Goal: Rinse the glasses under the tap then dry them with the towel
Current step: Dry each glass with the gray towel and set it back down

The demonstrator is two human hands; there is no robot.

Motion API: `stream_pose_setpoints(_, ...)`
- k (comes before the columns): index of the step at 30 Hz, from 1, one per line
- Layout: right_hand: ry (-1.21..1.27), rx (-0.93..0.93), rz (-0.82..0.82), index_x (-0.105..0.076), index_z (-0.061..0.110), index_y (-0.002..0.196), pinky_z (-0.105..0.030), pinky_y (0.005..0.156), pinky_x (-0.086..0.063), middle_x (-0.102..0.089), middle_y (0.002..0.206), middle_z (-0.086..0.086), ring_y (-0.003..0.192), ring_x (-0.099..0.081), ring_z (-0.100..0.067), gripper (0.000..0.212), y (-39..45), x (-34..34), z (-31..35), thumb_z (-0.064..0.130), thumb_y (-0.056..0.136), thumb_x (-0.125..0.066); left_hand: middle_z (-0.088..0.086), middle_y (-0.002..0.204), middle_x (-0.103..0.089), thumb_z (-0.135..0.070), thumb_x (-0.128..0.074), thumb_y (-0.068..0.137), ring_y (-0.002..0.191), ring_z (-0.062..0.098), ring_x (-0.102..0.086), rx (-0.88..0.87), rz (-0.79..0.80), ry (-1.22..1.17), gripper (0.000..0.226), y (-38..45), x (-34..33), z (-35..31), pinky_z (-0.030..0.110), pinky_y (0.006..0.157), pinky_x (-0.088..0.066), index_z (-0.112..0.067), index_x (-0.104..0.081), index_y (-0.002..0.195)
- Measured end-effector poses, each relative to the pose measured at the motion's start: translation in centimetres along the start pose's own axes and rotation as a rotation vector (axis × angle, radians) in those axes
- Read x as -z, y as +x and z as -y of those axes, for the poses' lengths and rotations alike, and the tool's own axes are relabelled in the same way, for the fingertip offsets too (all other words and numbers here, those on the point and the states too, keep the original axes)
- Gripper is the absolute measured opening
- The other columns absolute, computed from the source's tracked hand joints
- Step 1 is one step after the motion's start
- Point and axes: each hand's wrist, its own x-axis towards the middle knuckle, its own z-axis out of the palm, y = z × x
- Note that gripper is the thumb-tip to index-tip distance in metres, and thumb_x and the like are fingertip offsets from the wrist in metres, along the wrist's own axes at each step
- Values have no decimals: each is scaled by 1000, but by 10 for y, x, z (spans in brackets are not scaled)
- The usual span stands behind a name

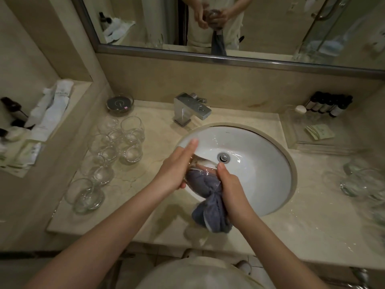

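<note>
A: Where is the glass that's being worked on?

B: In the middle of the frame, over the near-left edge of the sink (260, 147). The glass (201, 170) is lying tilted between both hands, its open end pointing toward the lower right.

A: And the towel?

B: The grey towel (208, 205) is being stuffed into the mouth of the glass, with the rest hanging out below, bunched toward the counter (291, 226) edge. That looks like drying the inside.

A: How are the hands gripping?

B: The left hand (177, 170) is cupping the side of the glass, palm against it, fingers mostly stretched out toward the upper middle; it's bracing more than clutching. The right hand (231, 186) is clenching the towel just where it leaves the rim, probably so it can be twisted.

A: Is the tap (191, 108) running?

B: I'm not seeing any stream; it's standing at the upper middle.

A: Other glasses?

B: A group of glasses (112, 151) is waiting on the left of the frame, and more glasses (362, 180) are sitting at the right edge. Which group is already dry, I cannot tell.
</note>
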Motion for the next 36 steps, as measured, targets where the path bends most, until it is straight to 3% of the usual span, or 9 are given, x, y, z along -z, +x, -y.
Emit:
stream_pose_setpoints(3,100,-26,11,-74,16,84,-25,74,-54,-76,80,-5,79,-73,-15,50,1,-8,-1,37,104,-33,-9,85,-63,-67,-63,72,85,18,-62,-118,-123,133,49,10,-3,9,28,68,-42,-22,-60,91)
stream_pose_setpoints(10,339,-402,83,-67,3,83,-24,38,-47,-68,67,-14,49,-64,-21,49,9,-2,1,47,94,-49,-16,87,-58,-50,-57,76,74,-8,-54,-810,-135,279,33,1,11,41,9,70,-40,-27,-55,100)
stream_pose_setpoints(13,298,-397,109,-72,1,76,-24,40,-49,-70,71,-16,53,-67,-23,52,11,-1,4,44,95,-49,-2,97,-64,-54,-60,75,77,7,-65,-585,69,119,33,0,27,39,28,61,-54,-31,-55,98)
stream_pose_setpoints(17,143,-349,176,-70,0,104,-41,93,-51,-68,111,-27,92,-66,-31,56,17,-4,8,48,75,-64,0,94,-71,-64,-52,72,78,15,-70,-91,326,-32,54,2,45,21,29,57,-53,-22,-67,103)
stream_pose_setpoints(21,52,-385,250,-69,3,102,-34,80,-52,-71,94,-17,80,-67,-25,47,17,-16,3,44,81,-60,12,118,-69,-82,-56,61,103,38,-66,280,638,75,79,13,61,21,47,84,-55,-24,-69,113)
stream_pose_setpoints(24,59,-442,274,-74,6,82,-30,72,-53,-72,81,-13,70,-69,-22,40,17,-20,-9,43,74,-62,25,113,-67,-79,-79,42,99,49,-62,276,809,130,89,16,65,30,44,76,-58,-17,-72,106)
stream_pose_setpoints(30,82,-553,262,-75,7,74,-25,61,-55,-73,77,-12,64,-69,-20,34,13,-30,-19,39,79,-63,19,104,-67,-69,-86,43,87,34,-64,247,858,198,105,20,77,51,36,70,-57,-2,-61,120)
stream_pose_setpoints(34,179,-582,260,-76,4,72,-26,59,-57,-72,76,-13,64,-69,-21,33,12,-37,-26,34,76,-63,4,88,-72,-50,-83,58,66,18,-70,238,894,215,67,18,90,50,26,55,-57,-14,-64,112)
stream_pose_setpoints(36,249,-583,246,-73,1,72,-24,49,-54,-70,68,-13,54,-67,-21,33,12,-36,-29,29,83,-59,1,96,-72,-49,-80,60,79,26,-69,239,864,253,65,17,97,50,28,59,-57,-21,-63,116)
